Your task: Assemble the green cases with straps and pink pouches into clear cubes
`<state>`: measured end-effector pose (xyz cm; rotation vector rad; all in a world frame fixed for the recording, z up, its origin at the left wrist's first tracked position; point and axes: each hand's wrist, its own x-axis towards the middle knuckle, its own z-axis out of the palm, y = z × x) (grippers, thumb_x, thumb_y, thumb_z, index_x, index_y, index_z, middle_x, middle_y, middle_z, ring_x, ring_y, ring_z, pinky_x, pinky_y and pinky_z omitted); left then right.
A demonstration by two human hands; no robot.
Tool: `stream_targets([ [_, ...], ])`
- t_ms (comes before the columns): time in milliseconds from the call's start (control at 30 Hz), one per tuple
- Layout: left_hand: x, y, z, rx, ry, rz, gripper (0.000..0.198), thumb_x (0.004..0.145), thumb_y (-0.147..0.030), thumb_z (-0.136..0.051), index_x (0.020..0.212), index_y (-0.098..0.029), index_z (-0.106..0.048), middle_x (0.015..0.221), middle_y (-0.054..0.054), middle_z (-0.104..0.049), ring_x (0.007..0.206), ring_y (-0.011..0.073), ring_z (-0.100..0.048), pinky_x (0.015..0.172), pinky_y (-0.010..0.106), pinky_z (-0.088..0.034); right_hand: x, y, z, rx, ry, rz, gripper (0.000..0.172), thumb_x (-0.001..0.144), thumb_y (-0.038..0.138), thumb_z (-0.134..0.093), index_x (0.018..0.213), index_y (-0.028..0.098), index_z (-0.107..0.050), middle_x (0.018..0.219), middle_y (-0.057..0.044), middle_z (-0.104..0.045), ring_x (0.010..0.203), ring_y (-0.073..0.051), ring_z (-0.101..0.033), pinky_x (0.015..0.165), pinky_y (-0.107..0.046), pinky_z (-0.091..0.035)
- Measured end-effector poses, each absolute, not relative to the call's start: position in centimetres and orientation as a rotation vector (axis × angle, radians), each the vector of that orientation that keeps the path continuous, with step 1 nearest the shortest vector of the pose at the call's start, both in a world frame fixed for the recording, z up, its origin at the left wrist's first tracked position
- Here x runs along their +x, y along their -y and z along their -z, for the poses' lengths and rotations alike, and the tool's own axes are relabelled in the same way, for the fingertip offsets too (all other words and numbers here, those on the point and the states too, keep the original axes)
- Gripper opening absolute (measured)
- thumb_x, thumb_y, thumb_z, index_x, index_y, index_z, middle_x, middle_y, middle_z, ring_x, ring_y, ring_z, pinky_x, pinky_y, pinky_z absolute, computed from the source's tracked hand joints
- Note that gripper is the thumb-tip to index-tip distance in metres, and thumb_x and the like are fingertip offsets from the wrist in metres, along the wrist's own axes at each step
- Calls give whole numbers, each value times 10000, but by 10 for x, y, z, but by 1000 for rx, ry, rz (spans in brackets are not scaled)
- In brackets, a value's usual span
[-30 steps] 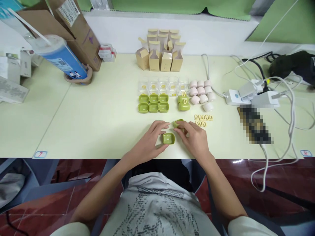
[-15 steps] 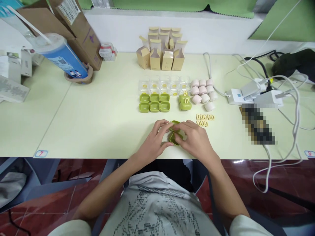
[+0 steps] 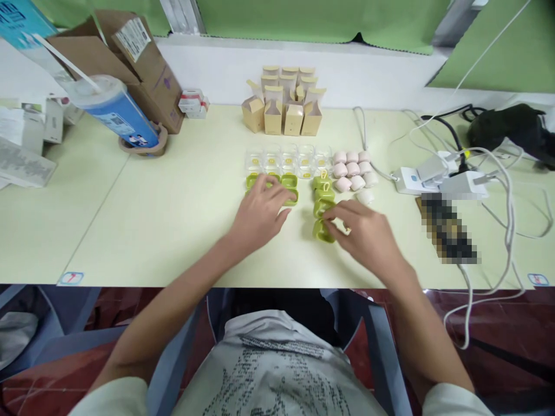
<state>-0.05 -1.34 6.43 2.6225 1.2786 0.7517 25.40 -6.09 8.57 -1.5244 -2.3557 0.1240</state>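
Note:
My left hand [image 3: 260, 211] is over the block of small green open cups [image 3: 289, 181], fingers spread and curved downward; it covers several of them. Whether its fingertips touch a cup, I cannot tell. My right hand [image 3: 362, 234] pinches a hinged green case [image 3: 324, 231] that lies open in two halves on the table. Just behind that case are closed green cases [image 3: 324, 193] with yellow loops on top. Pale pink and white rounded pieces [image 3: 352, 169] sit in rows beyond my right hand. The small yellow loops are mostly hidden by this hand.
Clear plastic cups [image 3: 288, 157] stand in a row behind the green ones. Open kraft boxes [image 3: 293, 118] stand near the wall. On the right are a power strip [image 3: 416, 179] with cables and a blurred-out object. A blue drink cup [image 3: 125, 118] and cardboard box [image 3: 158, 86] stand left.
My left hand has let go of the open green case and moved forward and left to the green cups. My right hand has shifted the case rightward and forward, beside the closed ones.

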Motion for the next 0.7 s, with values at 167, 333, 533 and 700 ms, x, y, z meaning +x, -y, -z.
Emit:
stream_targets([
  [167, 20, -46, -79, 2597, -1375, -368, 557, 924, -27, -657, 1467, -145, -626, 1131, 113, -777, 1348, 373, -567, 1039, 496, -569, 258, 7, -113, -1582, 2375, -27, 164, 993, 163, -673, 1001, 198, -832, 989, -89, -823, 946, -267, -724, 689, -336, -370],
  [333, 31, -56, -68, 2546, -1429, -423, 632, 889, 15, -614, 1502, -134, -583, 1026, 97, -776, 1324, 382, -594, 1102, 528, -532, 235, -29, -105, -1655, 2566, -87, 228, 975, 111, -635, 1040, 187, -840, 1037, -114, -833, 1033, -286, -698, 665, -343, -292],
  [533, 26, -62, -54, 2496, -1421, -559, 615, 832, 6, -608, 1419, -177, -616, 1002, 86, -745, 1270, 376, -641, 1037, 510, -567, 225, -44, -98, -1600, 2721, 4, 255, 973, 72, -611, 1034, 178, -834, 996, -134, -817, 1005, -297, -686, 670, -366, -276],
  [700, 26, -62, -51, 2482, -1444, -546, 602, 868, 19, -559, 1438, -171, -599, 992, 79, -774, 1283, 356, -632, 1050, 488, -555, 220, -50, -93, -1595, 2766, 33, 277, 990, 64, -587, 1048, 160, -841, 985, -164, -814, 1022, -320, -705, 664, -381, -277],
])
